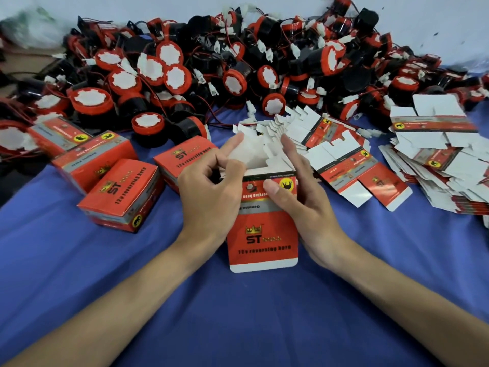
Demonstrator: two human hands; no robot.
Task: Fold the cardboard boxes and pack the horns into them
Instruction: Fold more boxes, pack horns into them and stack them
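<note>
Box in hand (pixel 262 229): thin printed card, part-formed, standing on the blue surface (pixel 264 327) between both hands, white flaps open at the far end.
Handling: judged very light, springy, easily creased; smooth print likely slick; hold by side walls near the fold lines, not the loose flaps.
Left hand (pixel 209 192): grip closed on the box's left upper flap, forefinger stretched along the white card, other fingers curled.
Right hand (pixel 299 197): thumb pressing the front panel, fingers straight against the right wall; not clenched.
Box relative to grip: between the palms, open mouth at the fingertips, long tongue flap towards the person.
Horns (pixel 169 75): loose heap beyond, well apart from the hands; likely rigid, heavier than card.
Flat blanks (pixel 434 154): stacked right.
Closed boxes (pixel 119 197): left.
</note>
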